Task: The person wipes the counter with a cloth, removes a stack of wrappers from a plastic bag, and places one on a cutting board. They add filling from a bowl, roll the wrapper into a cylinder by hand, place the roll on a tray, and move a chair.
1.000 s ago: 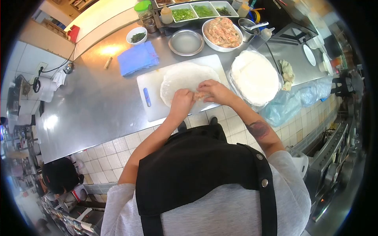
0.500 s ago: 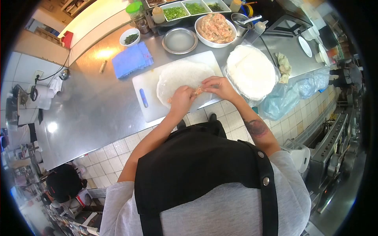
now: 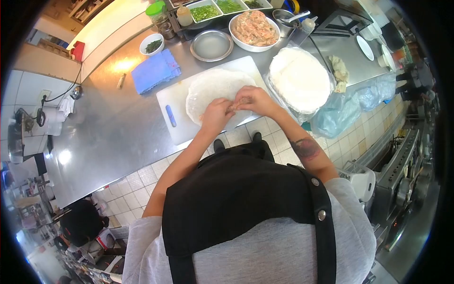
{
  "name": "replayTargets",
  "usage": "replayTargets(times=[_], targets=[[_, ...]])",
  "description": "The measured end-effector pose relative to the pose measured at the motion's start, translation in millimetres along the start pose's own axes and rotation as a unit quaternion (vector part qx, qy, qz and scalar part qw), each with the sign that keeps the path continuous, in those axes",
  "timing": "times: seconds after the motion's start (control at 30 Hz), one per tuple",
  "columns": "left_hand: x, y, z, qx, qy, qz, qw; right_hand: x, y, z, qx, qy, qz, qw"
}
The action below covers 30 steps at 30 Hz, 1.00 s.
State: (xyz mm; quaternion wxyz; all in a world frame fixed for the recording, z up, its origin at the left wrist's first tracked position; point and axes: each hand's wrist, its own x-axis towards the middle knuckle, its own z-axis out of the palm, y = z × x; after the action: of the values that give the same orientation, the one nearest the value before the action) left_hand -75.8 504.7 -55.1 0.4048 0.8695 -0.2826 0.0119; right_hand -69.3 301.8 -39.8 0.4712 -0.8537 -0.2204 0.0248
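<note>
board: cutting board (image 3: 179, 109) lies on the surface (image 3: 118, 137)
sheet: wrapper (image 3: 210, 87) lies flat on the board's right part
hands: left hand (image 3: 216, 115) and right hand (image 3: 253, 99) side by side on the wrapper's near edge
right: wrapper stack (image 3: 300, 78) just beside the board, plastic bag (image 3: 350, 106) beyond it
behind: filling bowl (image 3: 254, 29), with metal dish (image 3: 211, 45) to its left
behind-left: cloth (image 3: 155, 71), with small bowl (image 3: 152, 45) behind it

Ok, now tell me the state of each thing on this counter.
wrapper, spread on the cutting board
filling, lumped at the wrapper's near edge
left hand, curled over filling
right hand, curled over filling
mince bowl, full
blue cloth, folded
wrapper stack, top uncovered
</note>
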Motion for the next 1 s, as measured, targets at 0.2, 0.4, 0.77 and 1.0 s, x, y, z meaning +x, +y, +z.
replayTargets(times=[0.2,0.4,0.77,1.0], targets=[[-0.9,-5.1,2.5,0.007,0.010,0.013,1.000,-0.3,19.1,6.2,0.046,-0.006,0.015,0.999],[-24.8,-21.8,-38.2,0.045,0.002,0.010,0.999,-3.0,4.6,-2.2,0.025,-0.016,0.005,1.000],[-45.0,-29.0,-46.1,-0.045,0.019,-0.088,0.995,-6.4,22.6,-18.2,-0.023,-0.044,-0.041,0.998],[-53.5,-42.0,-48.6,-0.077,0.038,-0.088,0.992,-11.0,39.3,-20.7,-0.042,-0.057,-0.016,0.997]])
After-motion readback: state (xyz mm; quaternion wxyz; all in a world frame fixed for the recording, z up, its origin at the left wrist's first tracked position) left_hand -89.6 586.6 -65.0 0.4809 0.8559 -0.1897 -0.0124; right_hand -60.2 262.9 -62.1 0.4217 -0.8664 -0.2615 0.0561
